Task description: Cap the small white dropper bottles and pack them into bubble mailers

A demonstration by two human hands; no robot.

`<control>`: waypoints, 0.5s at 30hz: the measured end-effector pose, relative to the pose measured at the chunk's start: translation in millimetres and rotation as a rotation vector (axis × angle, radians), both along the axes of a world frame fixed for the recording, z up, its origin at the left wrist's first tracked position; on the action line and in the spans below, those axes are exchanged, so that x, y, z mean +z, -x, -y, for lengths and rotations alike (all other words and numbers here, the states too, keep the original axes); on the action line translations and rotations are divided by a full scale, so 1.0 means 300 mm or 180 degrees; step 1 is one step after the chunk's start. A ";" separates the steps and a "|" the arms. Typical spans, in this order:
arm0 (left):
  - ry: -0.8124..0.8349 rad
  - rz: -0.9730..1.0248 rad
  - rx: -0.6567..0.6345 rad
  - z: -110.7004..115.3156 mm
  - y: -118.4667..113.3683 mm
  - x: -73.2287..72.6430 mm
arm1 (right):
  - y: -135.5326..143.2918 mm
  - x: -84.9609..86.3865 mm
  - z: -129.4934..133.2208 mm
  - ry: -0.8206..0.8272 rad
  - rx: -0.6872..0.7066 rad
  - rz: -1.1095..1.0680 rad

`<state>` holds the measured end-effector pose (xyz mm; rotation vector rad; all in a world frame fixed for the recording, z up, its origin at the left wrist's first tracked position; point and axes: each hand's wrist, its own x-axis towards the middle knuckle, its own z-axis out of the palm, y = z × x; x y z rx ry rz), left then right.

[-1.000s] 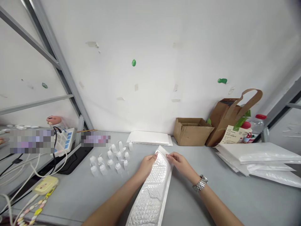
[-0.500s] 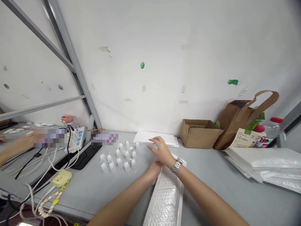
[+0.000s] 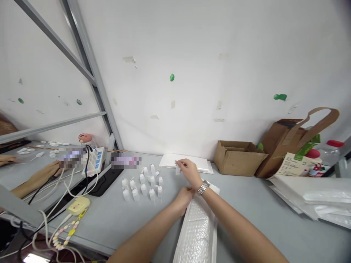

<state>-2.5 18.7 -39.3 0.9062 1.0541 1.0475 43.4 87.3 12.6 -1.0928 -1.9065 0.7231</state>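
Observation:
My right hand [image 3: 189,171], with a metal watch [image 3: 203,187] on its wrist, is closed in a pinch on a small white bottle [image 3: 178,170]. It is raised above the table, in front of flat white sheets. Below it, my left hand [image 3: 183,200] is closed at the upper left edge of a white bubble mailer [image 3: 196,230]; its fingertips are partly hidden. The mailer lies lengthwise towards me, between my forearms. To the left of my hands, several small white capped bottles [image 3: 143,189] stand upright in loose rows.
Flat white sheets [image 3: 167,160] lie by the wall. A cardboard box [image 3: 238,160], a brown paper bag [image 3: 274,146] and a stack of white mailers [image 3: 315,190] are at right. On the left are cables, a power strip [image 3: 94,160] and another person's hand [image 3: 46,171].
My right hand has gone from spread fingers to a pinch on a small white bottle. My left hand stays at the mailer. The view has shifted slightly.

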 end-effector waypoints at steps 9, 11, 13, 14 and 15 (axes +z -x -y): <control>0.0093 0.0075 -0.0048 0.001 0.003 0.018 | -0.435 -0.072 0.124 0.0001 -0.1027 -0.0990; 0.0107 0.0059 -0.0143 0.009 -0.008 0.023 | -0.452 -0.087 0.121 0.0197 -0.0998 -0.1216; 0.0128 0.0070 -0.0198 0.017 -0.017 0.030 | -0.449 -0.095 0.114 0.0444 -0.0940 -0.1308; 0.0130 0.0097 -0.0208 0.019 -0.020 0.032 | -0.443 -0.099 0.112 0.0572 -0.0914 -0.1290; 0.0120 0.0128 -0.0207 0.019 -0.022 0.034 | -0.436 -0.103 0.112 0.0677 -0.0887 -0.1233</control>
